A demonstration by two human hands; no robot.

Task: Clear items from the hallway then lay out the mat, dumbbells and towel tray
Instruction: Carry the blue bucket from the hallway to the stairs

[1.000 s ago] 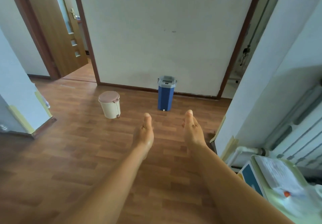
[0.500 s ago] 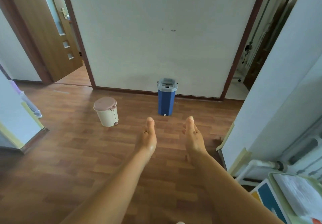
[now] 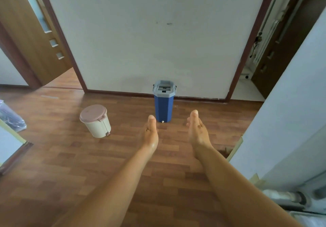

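At lower centre the left hand [image 3: 150, 135] and right hand [image 3: 198, 133] are held out empty, fingers straight and pressed together, so clearing seems the step, calling for a two-handed grasp of the blue bucket [image 3: 163, 107] at centre or the lidded cream bin [image 3: 97, 122] centre-left, contents hidden.

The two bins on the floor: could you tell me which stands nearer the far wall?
The tall blue bin with the grey top, close to the skirting board; the cream bin with the pink lid sits further out.
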